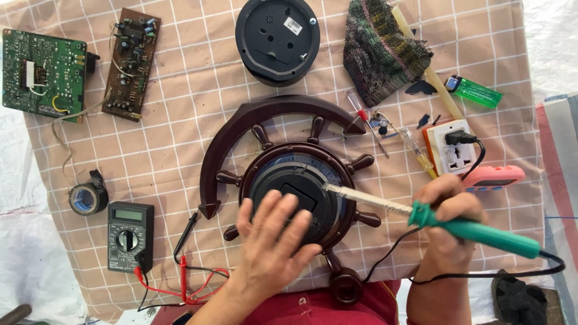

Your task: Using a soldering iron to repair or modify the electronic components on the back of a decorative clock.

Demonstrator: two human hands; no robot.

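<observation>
Your right hand [448,207] in closed grip on soldering iron [481,232], green handle. Iron's long axis runs lower right to upper left; tip points up-left, touching black back of ship-wheel clock [301,192] at desk centre. Your left hand [274,232] flat, fingers spread, pressing clock back, holding nothing. Iron's cord trails right. Near iron: power socket [451,147], pink device [494,176], screwdrivers [367,123]. Far left: multimeter [129,236], tape roll [87,197], circuit boards [42,73]. Round black case [277,39] above.
</observation>
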